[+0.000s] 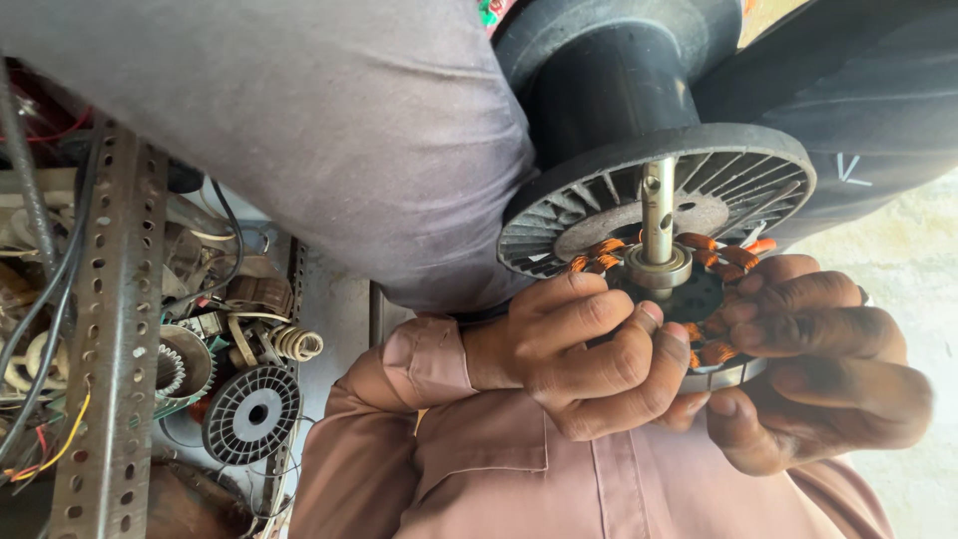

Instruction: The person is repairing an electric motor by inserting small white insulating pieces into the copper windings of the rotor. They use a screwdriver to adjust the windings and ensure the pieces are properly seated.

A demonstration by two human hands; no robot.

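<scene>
A metal strip full of holes (pixel 112 329) stands on the left. Near it lie a small black spool (pixel 251 413), a grey spring (pixel 296 343) and tangled wires (pixel 40 299). A big black spool (pixel 639 110) sits far up.

bench (pixel 329 299) | small black spool (pixel 251 414) | wires (pixel 40 299) | perforated angle bar (pixel 115 329)
</scene>
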